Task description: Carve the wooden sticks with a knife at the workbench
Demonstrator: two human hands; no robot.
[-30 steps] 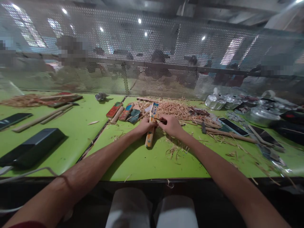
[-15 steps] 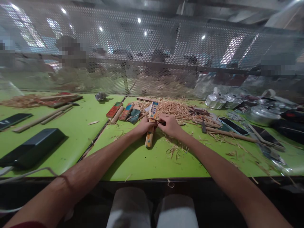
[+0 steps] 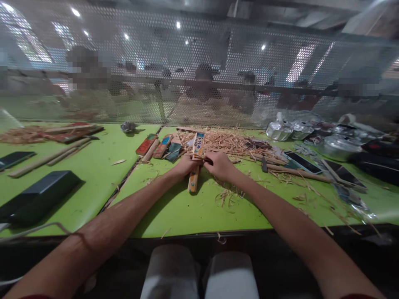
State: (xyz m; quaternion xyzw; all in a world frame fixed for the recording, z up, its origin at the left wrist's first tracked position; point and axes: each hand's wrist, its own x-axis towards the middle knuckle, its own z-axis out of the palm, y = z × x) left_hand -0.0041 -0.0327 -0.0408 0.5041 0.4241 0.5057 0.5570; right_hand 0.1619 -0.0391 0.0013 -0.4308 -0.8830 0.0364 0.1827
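A painted wooden block (image 3: 193, 182), with blue marks on a pale face, lies lengthwise in front of me on the green table. My left hand (image 3: 184, 165) is closed at the block's left side, its fingers pinching one end of a thin brown strip (image 3: 197, 158) that crosses the block. On the right side my right hand (image 3: 220, 165) is closed round a small dark tool (image 3: 208, 161), which meets the strip. The tool's kind cannot be made out, since the fingers cover most of it.
Behind the block spreads a heap of pale wood shavings (image 3: 224, 140). Painted blocks (image 3: 146, 143) and a dark green scrap (image 3: 173, 152) lie left. A hammer (image 3: 293, 172), a phone (image 3: 302, 162) and foil-covered shapes (image 3: 280, 129) are right. A perforated screen (image 3: 174, 104) stands behind.
The view has shifted slightly, so the table's things appear a little further left. Both hands keep their hold at the block, with hardly any movement.
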